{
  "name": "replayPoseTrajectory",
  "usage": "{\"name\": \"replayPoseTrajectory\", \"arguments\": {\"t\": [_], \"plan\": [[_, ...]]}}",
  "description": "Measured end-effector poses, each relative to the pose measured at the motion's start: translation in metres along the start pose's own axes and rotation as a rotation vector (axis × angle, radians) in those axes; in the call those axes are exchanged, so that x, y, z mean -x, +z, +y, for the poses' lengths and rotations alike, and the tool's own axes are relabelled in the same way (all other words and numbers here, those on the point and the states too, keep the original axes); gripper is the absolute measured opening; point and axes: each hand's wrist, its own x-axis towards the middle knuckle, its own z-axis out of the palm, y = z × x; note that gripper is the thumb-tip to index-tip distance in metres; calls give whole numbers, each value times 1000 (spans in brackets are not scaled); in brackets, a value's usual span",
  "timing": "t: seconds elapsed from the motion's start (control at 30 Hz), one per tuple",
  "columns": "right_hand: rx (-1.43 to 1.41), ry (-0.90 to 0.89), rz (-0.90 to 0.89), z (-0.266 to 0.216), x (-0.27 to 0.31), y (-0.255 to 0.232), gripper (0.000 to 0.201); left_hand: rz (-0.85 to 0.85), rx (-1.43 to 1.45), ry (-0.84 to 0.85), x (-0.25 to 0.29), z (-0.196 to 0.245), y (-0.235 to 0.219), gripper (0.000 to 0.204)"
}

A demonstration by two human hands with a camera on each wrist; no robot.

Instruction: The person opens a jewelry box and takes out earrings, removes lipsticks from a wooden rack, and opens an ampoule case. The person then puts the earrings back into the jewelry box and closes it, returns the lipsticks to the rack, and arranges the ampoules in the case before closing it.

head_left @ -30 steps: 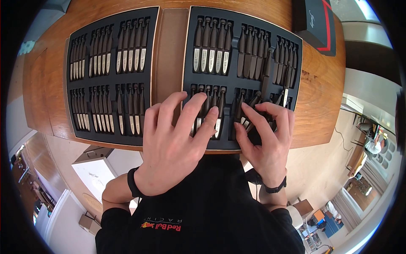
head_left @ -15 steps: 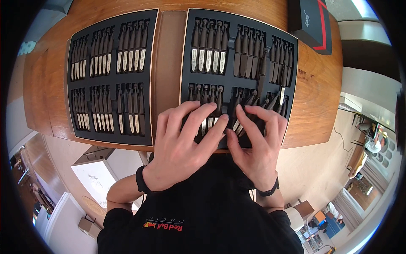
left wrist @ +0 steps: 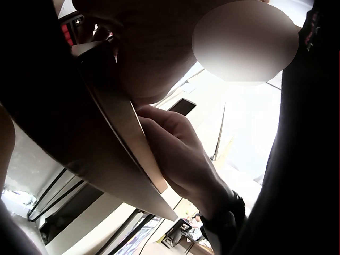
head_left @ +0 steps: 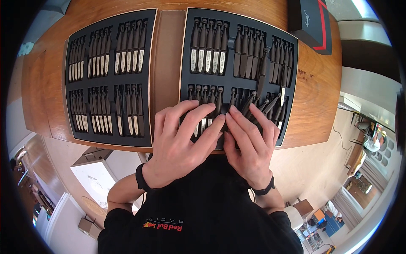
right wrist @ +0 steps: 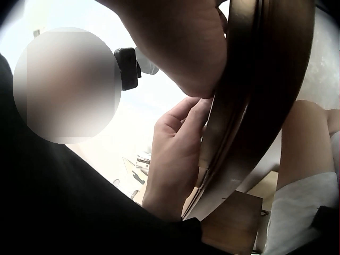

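In the head view, my left hand (head_left: 179,142) spreads bent fingers over the front-left group of dark, tapered sticks (head_left: 205,94) in the right-hand box. My right hand (head_left: 249,146) is beside it, index and middle fingertips over the left end of the front-right compartment, right by a dark stick (head_left: 233,96). Its thumb lies close to my left thumb; whether the fingers pinch a stick I cannot tell. Further right, several sticks (head_left: 270,103) lie slanted across that compartment. One long dark stick (head_left: 261,76) lies between the back compartments, and a stick with a pale label (head_left: 283,91) crosses the divider.
The left-hand box (head_left: 112,82) holds several groups of similar sticks, many with pale labels. A brown strip (head_left: 168,55) runs between the boxes. A black box with a red band (head_left: 311,27) stands back right on the wooden table (head_left: 317,101).
My right hand has moved left, its fingertips now close to my left thumb. My left hand has shifted slightly right. The stick at the front-right compartment's left end now stands straighter.
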Motion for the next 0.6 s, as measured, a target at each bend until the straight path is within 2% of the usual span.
{"name": "replayPoseTrajectory", "arguments": {"t": [0.13, 0.23, 0.33, 0.5, 0.6], "plan": [[-77, 26, 42, 4, -1, -1, 37, -2, -16, 61, -1, -1, 1, 41], [-228, 109, 71, 18, 0, -5, 39, -45, -8, 78, -6, 6, -1, 42], [-218, 174, 231, 32, -9, -11, 29, -48, 2, 53, -10, 12, 3, 39], [-102, 177, 206, 51, -40, -27, 23, -21, -18, 23, -17, 19, 10, 33], [-72, 175, 105, 56, -57, -27, 31, -45, -77, 11, -21, 27, 8, 25]]}}
